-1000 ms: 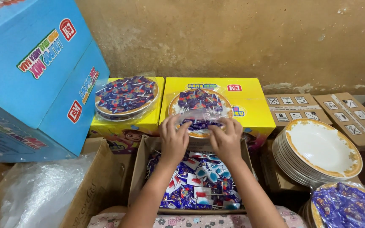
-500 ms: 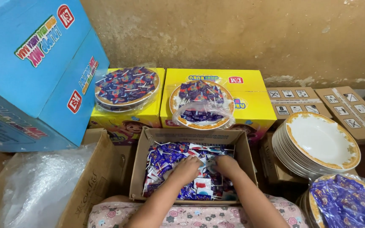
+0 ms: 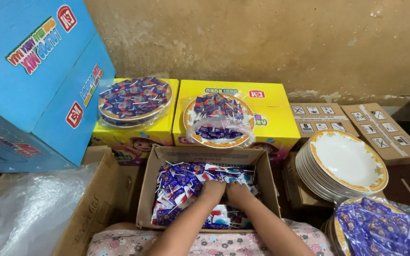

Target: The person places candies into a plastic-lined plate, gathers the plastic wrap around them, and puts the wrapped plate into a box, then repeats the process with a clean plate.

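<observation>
Both hands are plunged side by side into the wrapped lollipops that fill the open cardboard box. The left hand and right hand touch each other, fingers buried among the sweets, so I cannot tell whether they grasp any. Just beyond the hands a wrapped plate of lollipops rests on a yellow box; right of them stands a stack of white plates.

Both hands, left and right, side by side, palms down.
</observation>
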